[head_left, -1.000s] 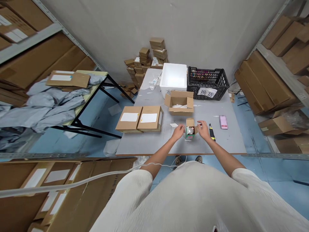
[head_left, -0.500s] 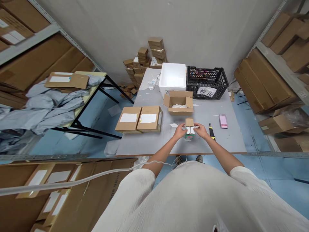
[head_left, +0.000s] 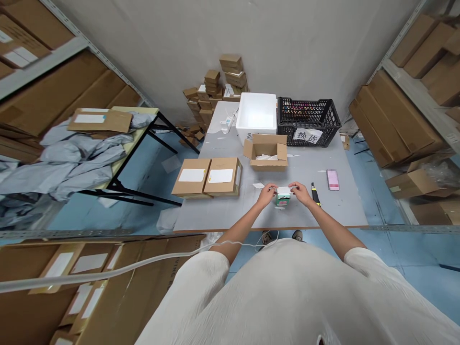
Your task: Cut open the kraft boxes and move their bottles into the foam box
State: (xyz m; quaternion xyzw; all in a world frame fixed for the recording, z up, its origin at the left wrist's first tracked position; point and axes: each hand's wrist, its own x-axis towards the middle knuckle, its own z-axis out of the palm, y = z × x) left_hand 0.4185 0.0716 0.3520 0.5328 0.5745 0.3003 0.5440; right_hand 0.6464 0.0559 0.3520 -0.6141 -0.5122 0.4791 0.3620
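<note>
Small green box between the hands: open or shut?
Looks shut: white lid lies across the top of the small green box. Whether it's tucked in, cannot tell.

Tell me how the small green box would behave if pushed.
The small green box looks like straight-sided card, so it probably holds its shape. Its flat sides make rolling unlikely. It stands on the smooth-looking table, so a gentle push may slide it.

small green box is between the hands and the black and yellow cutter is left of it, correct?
No, the cutter is right of the small green box in the head view; the box does sit between the left hand and the right hand.
</note>
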